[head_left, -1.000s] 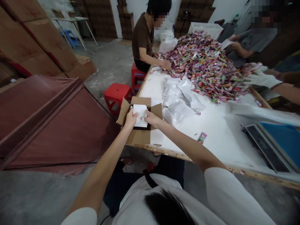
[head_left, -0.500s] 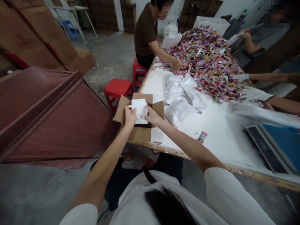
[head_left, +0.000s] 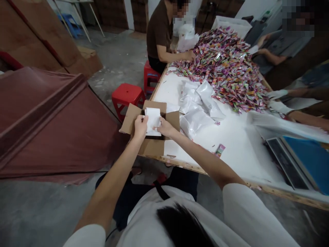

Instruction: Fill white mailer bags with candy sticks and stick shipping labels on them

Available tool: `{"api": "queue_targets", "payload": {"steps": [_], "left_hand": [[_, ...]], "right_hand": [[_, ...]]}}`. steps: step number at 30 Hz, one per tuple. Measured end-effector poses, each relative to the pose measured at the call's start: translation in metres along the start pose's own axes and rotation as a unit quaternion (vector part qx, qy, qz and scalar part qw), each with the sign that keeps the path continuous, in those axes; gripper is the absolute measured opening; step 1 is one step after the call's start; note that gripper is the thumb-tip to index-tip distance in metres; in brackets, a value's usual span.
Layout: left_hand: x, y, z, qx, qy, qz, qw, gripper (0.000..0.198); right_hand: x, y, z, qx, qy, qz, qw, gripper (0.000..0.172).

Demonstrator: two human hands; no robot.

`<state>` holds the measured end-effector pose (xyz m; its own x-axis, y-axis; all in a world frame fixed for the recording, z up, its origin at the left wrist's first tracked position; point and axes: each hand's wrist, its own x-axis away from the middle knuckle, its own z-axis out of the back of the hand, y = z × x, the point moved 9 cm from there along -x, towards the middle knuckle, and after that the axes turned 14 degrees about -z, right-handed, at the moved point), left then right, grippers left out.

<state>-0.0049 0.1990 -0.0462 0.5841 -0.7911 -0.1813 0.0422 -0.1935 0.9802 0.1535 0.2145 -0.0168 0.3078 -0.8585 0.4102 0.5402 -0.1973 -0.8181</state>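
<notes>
Left hand (head_left: 140, 126) and right hand (head_left: 166, 128) grip white papers (head_left: 153, 120) at the open carton (head_left: 152, 146), near left on the table (head_left: 239, 140).

- Maroon cloth cover (head_left: 41, 127), nine o'clock
- Stacked cardboard cartons (head_left: 33, 41), ten o'clock
- Two red plastic stools (head_left: 127, 95), ten to eleven o'clock
- White plastic tub (head_left: 240, 29), one o'clock

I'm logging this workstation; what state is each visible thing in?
Cardboard box, open, flaps spread
White stack, held at the box's mouth
Left hand, gripping stack's left side
Right hand, gripping its right side
White bags, bulging, lying together
Colourful packets, heaped loosely
Single packet, lying apart
Nearer red stool, upright
</notes>
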Motion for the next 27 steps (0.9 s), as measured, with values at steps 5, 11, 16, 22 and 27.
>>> {"api": "queue_targets", "payload": {"steps": [5,11,16,22,27], "left_hand": [[0.001,-0.012,-0.007,0.074,-0.013,0.088,0.993,0.028],[0.002,-0.018,-0.009,0.136,-0.024,0.146,0.979,0.034],[0.003,-0.022,-0.013,0.159,-0.029,0.166,0.973,0.033],[0.007,-0.025,-0.015,0.161,-0.027,0.182,0.970,0.041],[0.013,-0.018,-0.017,0.177,-0.041,0.174,0.968,0.061]], "right_hand": [[0.003,-0.003,0.004,0.063,0.016,0.003,0.998,0.047],[0.012,-0.013,0.001,0.063,-0.029,0.074,0.995,0.077],[0.010,-0.011,0.007,0.094,0.020,0.063,0.993,0.074],[0.007,-0.013,0.006,0.127,0.060,0.052,0.989,0.014],[0.000,-0.014,0.015,-0.004,0.007,0.027,1.000,0.011]]}}
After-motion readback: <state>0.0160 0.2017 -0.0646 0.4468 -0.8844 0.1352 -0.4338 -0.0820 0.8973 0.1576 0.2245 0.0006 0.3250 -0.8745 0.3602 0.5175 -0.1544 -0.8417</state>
